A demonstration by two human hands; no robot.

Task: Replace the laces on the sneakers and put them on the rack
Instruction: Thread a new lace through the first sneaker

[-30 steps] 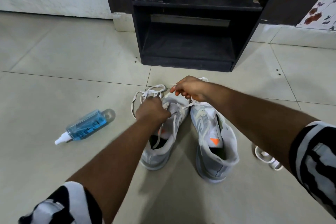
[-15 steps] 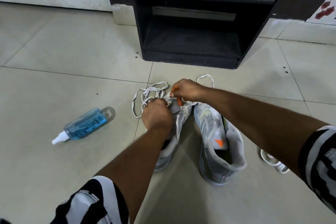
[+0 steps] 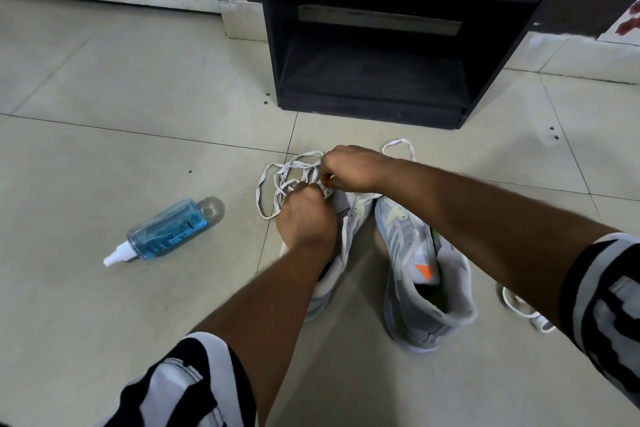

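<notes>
The left hand point(image 3: 304, 218) and the right hand point(image 3: 349, 168) both pinch the white lace point(image 3: 273, 180) over the toe of the left sneaker point(image 3: 349, 218); the right sneaker point(image 3: 415, 274) stands just beside, near the black rack point(image 3: 374, 104), on the floor point(image 3: 104, 149); a blue bottle point(image 3: 166, 229) lies left

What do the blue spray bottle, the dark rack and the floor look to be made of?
Spray bottle: clear plastic, probably; you see blue liquid through it, with a white nozzle. Rack: likely dark painted or laminated wood, matte, with chipped pale spots on its shelf edges. Floor: glazed ceramic tile, faintly shiny, with grout lines.
</notes>
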